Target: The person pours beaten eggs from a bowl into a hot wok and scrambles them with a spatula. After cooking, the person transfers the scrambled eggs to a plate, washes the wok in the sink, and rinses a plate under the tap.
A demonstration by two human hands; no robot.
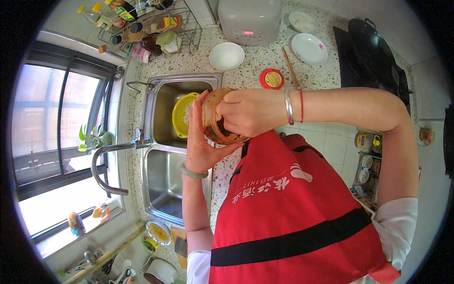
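Note:
My left hand is wrapped round a wide clear jar that is smeared with reddish-brown sauce, with dark contents inside. The jar is tilted and held over the counter's edge beside the sink. My right hand is closed at the jar's mouth, its fingers bent down into the opening. Whatever those fingers pinch is hidden by the hand and the jar. On the counter beyond my right wrist lies a round red lid with a yellowish centre. A white bowl stands just past the jar.
Left of the jar, a yellow colander sits in the far basin of a steel sink. Chopsticks, a white plate and a rice cooker are at the back. A black wok stands right, a bottle rack far left.

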